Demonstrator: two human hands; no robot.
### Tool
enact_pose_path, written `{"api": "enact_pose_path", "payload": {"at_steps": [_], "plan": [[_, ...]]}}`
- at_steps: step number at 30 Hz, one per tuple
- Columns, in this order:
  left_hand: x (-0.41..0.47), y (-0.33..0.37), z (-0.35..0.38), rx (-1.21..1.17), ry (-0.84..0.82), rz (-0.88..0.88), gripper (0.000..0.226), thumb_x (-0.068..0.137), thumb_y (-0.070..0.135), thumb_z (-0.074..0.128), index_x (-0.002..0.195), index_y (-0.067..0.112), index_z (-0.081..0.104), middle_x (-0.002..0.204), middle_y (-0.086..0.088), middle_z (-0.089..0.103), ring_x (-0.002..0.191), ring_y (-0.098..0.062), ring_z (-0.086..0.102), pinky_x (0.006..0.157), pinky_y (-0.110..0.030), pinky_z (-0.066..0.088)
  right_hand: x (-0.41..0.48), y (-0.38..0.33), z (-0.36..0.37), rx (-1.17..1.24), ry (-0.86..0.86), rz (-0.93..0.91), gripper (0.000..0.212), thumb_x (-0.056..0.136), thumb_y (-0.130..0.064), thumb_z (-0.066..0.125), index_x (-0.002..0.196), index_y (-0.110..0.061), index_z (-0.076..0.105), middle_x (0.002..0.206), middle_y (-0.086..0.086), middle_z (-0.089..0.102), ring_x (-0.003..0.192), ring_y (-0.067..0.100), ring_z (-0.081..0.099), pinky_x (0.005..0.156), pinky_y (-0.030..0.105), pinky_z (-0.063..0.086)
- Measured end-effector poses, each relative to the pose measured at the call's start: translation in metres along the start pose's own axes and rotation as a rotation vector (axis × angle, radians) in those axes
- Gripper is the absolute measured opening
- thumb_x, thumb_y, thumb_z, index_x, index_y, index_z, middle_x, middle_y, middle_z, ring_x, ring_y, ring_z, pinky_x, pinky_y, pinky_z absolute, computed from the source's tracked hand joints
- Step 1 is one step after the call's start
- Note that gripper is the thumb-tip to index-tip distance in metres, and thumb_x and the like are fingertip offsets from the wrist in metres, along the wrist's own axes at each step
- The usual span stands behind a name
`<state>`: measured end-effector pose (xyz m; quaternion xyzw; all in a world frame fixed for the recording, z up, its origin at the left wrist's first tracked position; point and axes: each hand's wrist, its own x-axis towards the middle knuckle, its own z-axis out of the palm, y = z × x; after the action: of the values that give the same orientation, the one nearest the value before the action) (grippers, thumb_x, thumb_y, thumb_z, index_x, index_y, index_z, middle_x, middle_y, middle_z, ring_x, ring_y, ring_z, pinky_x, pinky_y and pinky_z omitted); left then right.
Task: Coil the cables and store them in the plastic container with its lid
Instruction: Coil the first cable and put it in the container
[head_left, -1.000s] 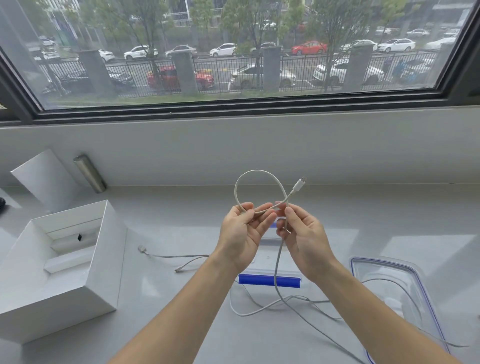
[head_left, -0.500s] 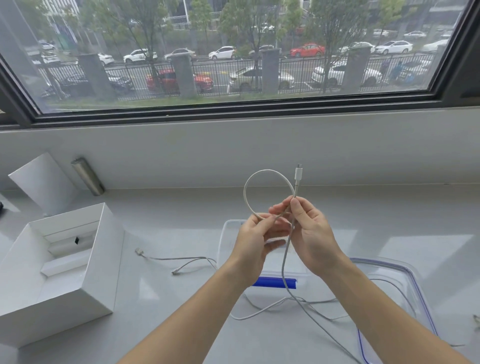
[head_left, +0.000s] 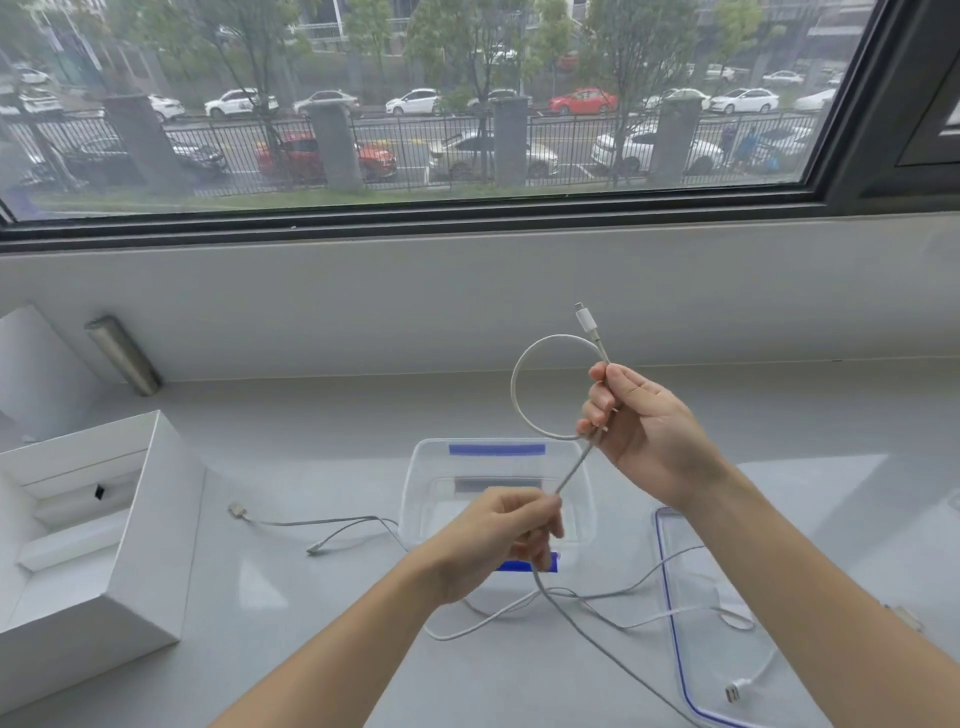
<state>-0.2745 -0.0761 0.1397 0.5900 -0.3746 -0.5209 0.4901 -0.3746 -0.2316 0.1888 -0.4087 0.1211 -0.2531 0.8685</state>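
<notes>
Both hands hold one white cable (head_left: 571, 470) above the desk (head_left: 311, 649). The right hand (head_left: 644, 426) pinches it between thumb and curled fingers where a single round loop (head_left: 513, 387) crosses itself. The loop stands upright just left of that hand, and the short end with its connector (head_left: 586, 317) points up and slightly left, toward the window (head_left: 415, 104).

From the pinch the cable runs straight, down and left, to the left hand (head_left: 498, 540), whose fingers are curled round it. Below, slack strands trail over the desk and across the clear lid (head_left: 670, 597) at near right, where a USB plug (head_left: 735, 693) lies.

The open plastic container (head_left: 411, 499) sits under the hands. A thinner cable (head_left: 332, 522) lies left of it. Farther left are a white box (head_left: 130, 545) and a metal cylinder (head_left: 122, 356).
</notes>
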Motion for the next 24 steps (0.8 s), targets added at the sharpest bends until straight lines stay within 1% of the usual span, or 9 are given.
{"api": "enact_pose_path", "payload": {"at_steps": [2, 4, 7, 9, 12, 16, 18, 22, 24], "plan": [[-0.002, -0.003, -0.009, -0.075, 0.03, 0.033, 0.032, 0.093, 0.033, 0.051, 0.066, 0.015, 0.054, 0.059, -0.002, 0.038, 0.055, -0.017, 0.044, 0.068, -0.029, 0.045, 0.0, -0.006, -0.004, -0.005, -0.011, 0.027, 0.016, 0.087, -0.019, 0.047, 0.087, -0.009, 0.059, 0.058, -0.001, 0.046, 0.05, 0.014, 0.045, 0.058, 0.026, 0.048], [-0.004, -0.003, -0.015, -0.116, 0.045, 0.053, 0.034, 0.09, 0.036, 0.051, 0.063, 0.016, 0.051, 0.061, -0.004, 0.034, 0.054, -0.016, 0.037, 0.062, -0.026, 0.042, 0.0, -0.009, -0.005, 0.004, -0.009, 0.049, 0.017, 0.089, -0.017, 0.044, 0.086, -0.008, 0.058, 0.058, -0.001, 0.045, 0.05, 0.013, 0.044, 0.058, 0.026, 0.049], [-0.006, -0.001, -0.016, -0.111, 0.034, 0.056, 0.034, 0.093, 0.034, 0.049, 0.065, 0.014, 0.05, 0.062, -0.006, 0.03, 0.054, -0.016, 0.032, 0.061, -0.028, 0.038, 0.003, -0.013, -0.005, 0.066, 0.026, 0.07, 0.021, 0.095, -0.016, 0.039, 0.085, -0.009, 0.056, 0.058, -0.002, 0.042, 0.048, 0.012, 0.043, 0.056, 0.024, 0.047], [-0.008, 0.0, -0.015, -0.122, 0.037, 0.052, 0.034, 0.093, 0.033, 0.049, 0.065, 0.013, 0.049, 0.061, -0.005, 0.031, 0.053, -0.016, 0.033, 0.061, -0.028, 0.038, 0.006, -0.016, -0.004, 0.093, 0.049, 0.079, 0.022, 0.097, -0.016, 0.037, 0.084, -0.01, 0.054, 0.057, -0.003, 0.04, 0.047, 0.011, 0.04, 0.053, 0.023, 0.045], [-0.012, 0.004, -0.015, -0.188, 0.046, 0.029, 0.033, 0.089, 0.032, 0.051, 0.063, 0.012, 0.049, 0.056, -0.001, 0.033, 0.051, -0.015, 0.033, 0.057, -0.025, 0.041, 0.005, -0.021, -0.004, 0.025, 0.027, 0.075, 0.023, 0.098, -0.015, 0.036, 0.083, -0.009, 0.053, 0.056, -0.003, 0.039, 0.046, 0.011, 0.037, 0.049, 0.022, 0.042], [-0.02, 0.007, -0.024, -0.311, 0.019, -0.018, 0.034, 0.092, 0.03, 0.052, 0.064, 0.01, 0.048, 0.053, 0.0, 0.027, 0.043, -0.013, 0.03, 0.05, -0.025, 0.04, 0.005, -0.036, -0.008, 0.043, 0.021, 0.062, 0.023, 0.096, -0.016, 0.037, 0.081, -0.011, 0.053, 0.054, -0.004, 0.04, 0.044, 0.01, 0.037, 0.048, 0.02, 0.041], [-0.024, 0.005, -0.031, -0.375, -0.006, -0.029, 0.032, 0.088, 0.031, 0.056, 0.063, 0.011, 0.05, 0.052, 0.0, 0.028, 0.039, -0.012, 0.031, 0.048, -0.026, 0.04, 0.004, -0.047, -0.012, 0.052, 0.03, 0.055, 0.022, 0.096, -0.017, 0.038, 0.081, -0.012, 0.053, 0.053, -0.004, 0.041, 0.044, 0.009, 0.037, 0.047, 0.019, 0.039], [-0.032, 0.005, -0.044, -0.584, -0.038, -0.008, 0.027, 0.072, 0.029, 0.075, 0.069, 0.011, 0.055, 0.047, 0.003, 0.033, 0.034, -0.01, 0.034, 0.044, -0.023, 0.041, 0.001, -0.06, -0.022, -0.009, 0.041, 0.036, 0.024, 0.098, -0.017, 0.035, 0.081, -0.012, 0.052, 0.052, -0.004, 0.044, 0.043, 0.009, 0.038, 0.045, 0.019, 0.035], [-0.032, 0.01, -0.045, -0.632, -0.024, -0.001, 0.019, 0.079, 0.026, 0.067, 0.072, 0.011, 0.058, 0.045, 0.004, 0.033, 0.033, -0.008, 0.034, 0.039, -0.021, 0.039, 0.0, -0.061, -0.023, -0.043, 0.025, 0.027, 0.025, 0.098, -0.016, 0.033, 0.082, -0.011, 0.052, 0.051, -0.003, 0.046, 0.042, 0.01, 0.037, 0.045, 0.02, 0.034]]}}
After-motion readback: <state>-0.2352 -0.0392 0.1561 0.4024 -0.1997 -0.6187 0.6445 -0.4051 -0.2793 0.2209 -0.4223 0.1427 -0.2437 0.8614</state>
